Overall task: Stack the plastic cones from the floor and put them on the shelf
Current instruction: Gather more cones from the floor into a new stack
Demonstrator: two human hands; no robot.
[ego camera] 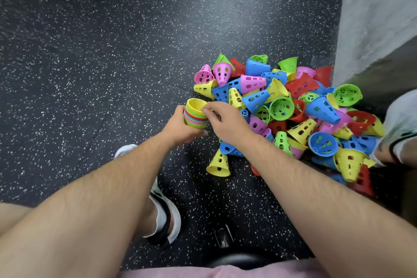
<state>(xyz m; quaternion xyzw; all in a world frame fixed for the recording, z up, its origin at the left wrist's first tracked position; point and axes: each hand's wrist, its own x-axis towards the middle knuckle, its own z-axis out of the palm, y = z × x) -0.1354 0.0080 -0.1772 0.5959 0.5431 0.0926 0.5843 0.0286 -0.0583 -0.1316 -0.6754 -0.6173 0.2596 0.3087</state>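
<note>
Gripping the cone stack (195, 119), our left hand (178, 128) curls its fingers round it. Our right hand (225, 122) pinches its yellow top rim, beside the loose cones (304, 108)

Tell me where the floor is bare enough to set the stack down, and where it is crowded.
Bare floor lies left of the stack in the left hand and beyond the pile. A smaller patch lies between the shoe and the lone yellow cone. It is crowded right of the right hand, where the pile runs toward the wall.
</note>
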